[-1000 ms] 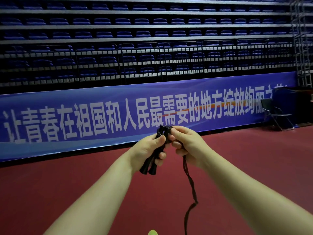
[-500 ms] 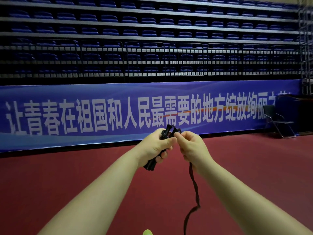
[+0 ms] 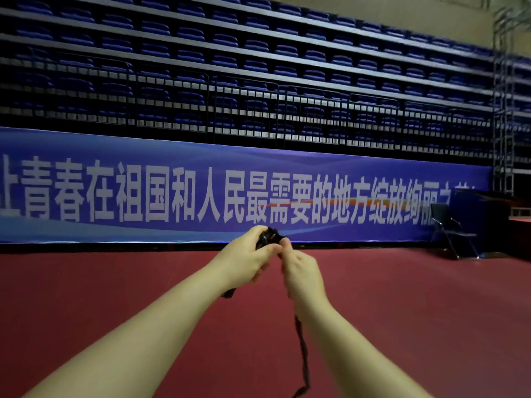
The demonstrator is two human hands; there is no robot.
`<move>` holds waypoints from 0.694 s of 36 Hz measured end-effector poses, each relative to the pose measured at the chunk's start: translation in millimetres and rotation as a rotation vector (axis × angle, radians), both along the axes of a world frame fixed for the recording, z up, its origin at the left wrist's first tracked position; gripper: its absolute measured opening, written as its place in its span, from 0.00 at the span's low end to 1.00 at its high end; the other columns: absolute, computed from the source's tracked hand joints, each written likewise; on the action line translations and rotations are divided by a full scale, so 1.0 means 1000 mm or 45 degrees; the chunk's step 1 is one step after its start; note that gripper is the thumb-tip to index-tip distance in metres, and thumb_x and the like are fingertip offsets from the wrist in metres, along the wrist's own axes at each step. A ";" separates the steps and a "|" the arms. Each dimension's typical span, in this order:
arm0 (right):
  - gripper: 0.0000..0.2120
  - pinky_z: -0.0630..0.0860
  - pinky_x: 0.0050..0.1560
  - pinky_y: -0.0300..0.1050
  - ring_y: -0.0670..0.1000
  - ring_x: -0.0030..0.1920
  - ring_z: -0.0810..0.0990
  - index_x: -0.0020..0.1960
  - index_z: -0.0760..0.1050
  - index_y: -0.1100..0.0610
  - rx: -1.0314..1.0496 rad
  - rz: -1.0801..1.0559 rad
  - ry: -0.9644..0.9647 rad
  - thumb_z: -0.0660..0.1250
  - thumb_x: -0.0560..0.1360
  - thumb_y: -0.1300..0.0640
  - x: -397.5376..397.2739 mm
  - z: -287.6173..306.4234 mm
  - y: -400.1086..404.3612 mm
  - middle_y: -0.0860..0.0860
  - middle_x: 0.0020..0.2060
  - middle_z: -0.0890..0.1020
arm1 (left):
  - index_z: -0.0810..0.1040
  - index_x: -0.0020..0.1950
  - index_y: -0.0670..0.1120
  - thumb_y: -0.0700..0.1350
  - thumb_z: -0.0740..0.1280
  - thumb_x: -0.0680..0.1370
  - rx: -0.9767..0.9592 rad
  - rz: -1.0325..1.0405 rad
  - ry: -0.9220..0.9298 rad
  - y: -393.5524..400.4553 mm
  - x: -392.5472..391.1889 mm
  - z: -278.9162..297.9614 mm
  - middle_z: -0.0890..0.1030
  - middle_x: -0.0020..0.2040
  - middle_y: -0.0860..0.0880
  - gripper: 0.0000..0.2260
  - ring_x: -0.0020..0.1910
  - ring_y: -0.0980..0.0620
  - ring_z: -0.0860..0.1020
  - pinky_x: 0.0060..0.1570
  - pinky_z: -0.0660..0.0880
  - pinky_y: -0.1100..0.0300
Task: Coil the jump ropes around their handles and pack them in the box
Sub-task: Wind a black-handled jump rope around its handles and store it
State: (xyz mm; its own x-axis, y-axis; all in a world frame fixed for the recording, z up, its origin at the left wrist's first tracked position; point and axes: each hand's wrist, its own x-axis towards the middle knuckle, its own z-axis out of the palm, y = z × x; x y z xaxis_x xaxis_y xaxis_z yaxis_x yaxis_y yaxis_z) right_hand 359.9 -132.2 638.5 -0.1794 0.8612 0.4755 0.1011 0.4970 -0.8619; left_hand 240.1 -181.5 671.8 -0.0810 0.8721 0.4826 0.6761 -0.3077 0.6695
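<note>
Two bare forearms reach forward from the bottom of the view, hands meeting in mid-air above a dark red sports floor [image 3: 115, 282]. The left hand [image 3: 244, 258] has its fingers curled in a closed grip around the black jump rope handles [image 3: 268, 237], held together with turns of cord bunched at their upper end; the lower handle tips poke out below the palm. The right hand [image 3: 300, 268] sits just beside it, touching the bundle, thumb and fingertips pinching the thin black jump rope cord [image 3: 303, 351]. The loose cord hangs down under the right wrist, along the inside of the right forearm, and runs out of view at the bottom edge. The hands cover most of the handles, so how much cord is wound on cannot be told.

Behind the hands, a long blue banner with large white Chinese characters [image 3: 244, 193] stretches across the wall. Above it rise tiers of folded blue stadium seats [image 3: 258, 53] behind a black metal railing [image 3: 244, 110]. At far right a black folding chair [image 3: 451, 228] stands on the floor near the banner's end.
</note>
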 end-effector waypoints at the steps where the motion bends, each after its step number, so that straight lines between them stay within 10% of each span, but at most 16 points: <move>1: 0.32 0.57 0.28 0.42 0.47 0.23 0.61 0.23 0.70 0.54 -0.073 0.085 0.025 0.53 0.81 0.41 -0.002 0.001 -0.001 0.45 0.20 0.65 | 0.69 0.57 0.54 0.52 0.62 0.81 0.002 0.018 0.002 0.000 -0.004 0.001 0.79 0.37 0.48 0.07 0.26 0.56 0.73 0.27 0.70 0.65; 8: 0.08 0.62 0.33 0.44 0.47 0.30 0.68 0.45 0.79 0.58 0.403 0.098 -0.827 0.63 0.77 0.55 0.032 0.022 -0.018 0.51 0.32 0.75 | 0.66 0.60 0.56 0.56 0.61 0.80 -0.181 0.099 0.188 -0.005 -0.023 0.002 0.80 0.37 0.49 0.11 0.28 0.52 0.76 0.34 0.74 0.57; 13: 0.20 0.74 0.39 0.45 0.53 0.43 0.80 0.61 0.77 0.45 0.593 -0.166 -1.512 0.60 0.77 0.64 0.046 0.052 -0.043 0.50 0.48 0.81 | 0.68 0.58 0.55 0.60 0.59 0.79 -0.334 0.159 0.433 -0.006 -0.012 0.001 0.79 0.40 0.50 0.12 0.32 0.52 0.75 0.35 0.72 0.55; 25: 0.08 0.79 0.45 0.41 0.43 0.41 0.80 0.54 0.79 0.53 0.874 -0.088 -1.523 0.64 0.79 0.52 0.076 0.101 -0.052 0.45 0.44 0.82 | 0.69 0.47 0.49 0.55 0.60 0.81 -0.499 -0.044 0.675 -0.040 0.005 0.020 0.75 0.34 0.54 0.11 0.29 0.55 0.73 0.32 0.71 0.61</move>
